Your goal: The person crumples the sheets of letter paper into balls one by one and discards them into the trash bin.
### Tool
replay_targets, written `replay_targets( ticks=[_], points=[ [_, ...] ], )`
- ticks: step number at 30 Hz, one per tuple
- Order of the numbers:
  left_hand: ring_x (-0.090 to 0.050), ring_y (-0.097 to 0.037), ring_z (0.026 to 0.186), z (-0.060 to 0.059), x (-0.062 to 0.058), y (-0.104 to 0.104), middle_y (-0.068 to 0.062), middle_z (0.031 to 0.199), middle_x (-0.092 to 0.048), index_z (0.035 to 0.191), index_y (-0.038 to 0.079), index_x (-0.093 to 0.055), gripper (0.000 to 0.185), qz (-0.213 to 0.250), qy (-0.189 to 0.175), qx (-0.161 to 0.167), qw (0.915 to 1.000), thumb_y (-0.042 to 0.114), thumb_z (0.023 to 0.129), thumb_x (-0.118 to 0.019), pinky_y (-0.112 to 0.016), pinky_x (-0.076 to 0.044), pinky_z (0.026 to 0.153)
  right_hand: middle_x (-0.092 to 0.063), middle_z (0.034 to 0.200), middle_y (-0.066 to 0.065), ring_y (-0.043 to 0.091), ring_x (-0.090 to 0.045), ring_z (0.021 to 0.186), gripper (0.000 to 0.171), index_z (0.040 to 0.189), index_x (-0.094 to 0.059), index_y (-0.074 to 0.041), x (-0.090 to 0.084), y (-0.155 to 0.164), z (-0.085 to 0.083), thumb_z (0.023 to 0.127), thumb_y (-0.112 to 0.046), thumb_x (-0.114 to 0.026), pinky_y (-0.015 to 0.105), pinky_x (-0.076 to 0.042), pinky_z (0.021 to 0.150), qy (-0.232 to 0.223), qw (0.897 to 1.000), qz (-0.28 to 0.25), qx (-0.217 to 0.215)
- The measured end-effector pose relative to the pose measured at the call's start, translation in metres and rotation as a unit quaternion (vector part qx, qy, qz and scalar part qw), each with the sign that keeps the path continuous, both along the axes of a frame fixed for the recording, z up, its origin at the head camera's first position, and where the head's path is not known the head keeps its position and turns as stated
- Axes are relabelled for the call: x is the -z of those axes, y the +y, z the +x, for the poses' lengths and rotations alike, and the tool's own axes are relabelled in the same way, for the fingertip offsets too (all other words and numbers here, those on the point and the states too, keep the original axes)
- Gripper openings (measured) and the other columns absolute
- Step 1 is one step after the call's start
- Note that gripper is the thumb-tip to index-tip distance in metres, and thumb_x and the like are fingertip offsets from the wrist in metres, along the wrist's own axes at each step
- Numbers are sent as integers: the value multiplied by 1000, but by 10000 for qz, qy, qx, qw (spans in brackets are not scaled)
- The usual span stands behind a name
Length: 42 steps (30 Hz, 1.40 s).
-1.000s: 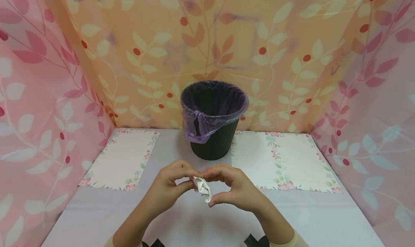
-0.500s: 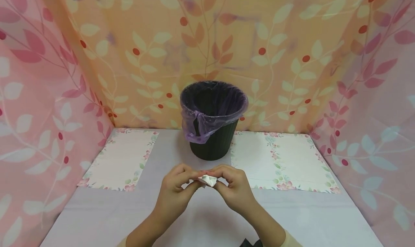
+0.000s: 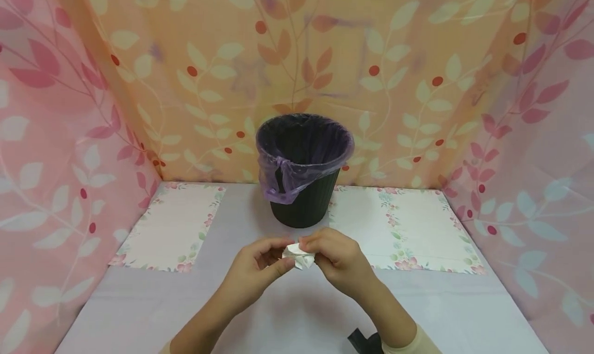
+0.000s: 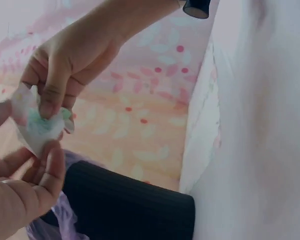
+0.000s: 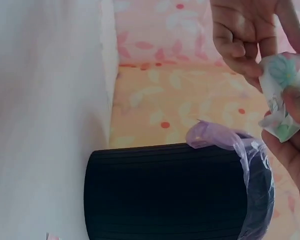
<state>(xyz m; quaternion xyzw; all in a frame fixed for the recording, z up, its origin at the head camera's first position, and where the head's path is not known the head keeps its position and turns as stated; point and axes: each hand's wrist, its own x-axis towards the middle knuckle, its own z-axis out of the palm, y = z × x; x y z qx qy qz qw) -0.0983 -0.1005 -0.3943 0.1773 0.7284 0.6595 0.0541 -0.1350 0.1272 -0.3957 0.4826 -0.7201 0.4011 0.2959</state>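
Both hands, the left hand (image 3: 255,269) and the right hand (image 3: 336,258), pinch one crumpled paper wad (image 3: 299,256) between their fingertips, held just above the bench (image 3: 287,318) in front of the black bin (image 3: 303,171) (lined with a purple bag). To compact it well, I would press evenly from both sides, tucking loose corners inward.

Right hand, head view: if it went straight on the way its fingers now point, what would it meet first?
The crumpled paper it already pinches, then the left hand just behind; the right hand points left, not toward the bin.
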Motion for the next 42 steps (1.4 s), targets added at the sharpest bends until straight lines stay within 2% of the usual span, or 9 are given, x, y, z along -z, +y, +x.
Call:
replay_targets(
  ticks=[3,7,17,20,24,27,32,36,42],
  points=[
    [-70,-23,103,-1,-2,-2,-17,118,-70,132,1,-63,45,55,-318,121,9994,20,94,-77,-27,-59,87,-74,105,6,21,-72,95,17,100,-73,-7,-3,-3,0,89,6,-73,22,-58,85,590,9982,124,63],
    [-70,-21,104,-2,-5,-4,-21,120,-69,133,-5,-60,49,382,-766,185,9962,16,93,-77,-27,-59,89,-74,103,8,23,-73,93,5,97,-70,-4,-4,-6,1,94,0,-71,24,-59,84,830,9964,68,132],
    [-66,-16,91,-5,3,0,-9,105,-70,126,-7,-62,46,1021,-1345,-264,9853,12,89,-81,-24,-58,85,-75,98,12,26,-74,91,5,93,-69,0,1,-21,2,96,-3,-70,27,-60,85,1534,9877,-174,264],
    [-67,-16,90,-5,5,1,-9,105,-71,123,-7,-63,41,1227,-1250,-519,9832,9,88,-80,-24,-58,83,-75,103,11,25,-73,95,10,97,-71,-1,4,-23,3,89,3,-75,26,-59,88,1099,9930,-195,388],
    [-68,-17,89,-6,6,4,-11,105,-71,118,-9,-64,37,1405,-955,-822,9820,2,86,-79,-24,-59,79,-74,115,7,22,-70,107,35,111,-71,-5,7,-23,7,80,9,-80,22,-55,94,-95,9973,-159,717],
    [-67,-19,89,-7,5,4,-14,105,-70,116,-8,-65,35,1401,-699,-990,9827,-3,84,-80,-25,-60,77,-71,124,4,21,-67,114,46,122,-70,-8,8,-23,11,80,8,-81,23,-53,99,-858,9911,-148,1007],
    [-66,-22,87,-8,6,2,-18,104,-69,112,-3,-69,33,1161,-392,-1287,9841,-2,82,-83,-26,-60,77,-63,137,0,17,-62,126,60,135,-64,-9,5,-24,19,80,6,-83,28,-50,106,-1878,9733,-193,1309],
    [-66,-22,83,-6,4,0,-16,101,-70,109,-2,-70,32,1100,-231,-1435,9832,-1,81,-84,-27,-61,76,-60,140,0,16,-61,127,67,141,-59,-9,1,-23,24,80,1,-86,29,-50,106,-2423,9653,-277,931],
    [-68,-18,85,-2,1,0,-12,100,-73,107,-7,-67,29,1295,-90,-1469,9806,-1,83,-82,-25,-61,75,-63,132,3,19,-65,119,69,140,-61,-10,1,-26,27,78,-17,-90,34,-54,102,-2713,9595,-654,389]
  ],
)
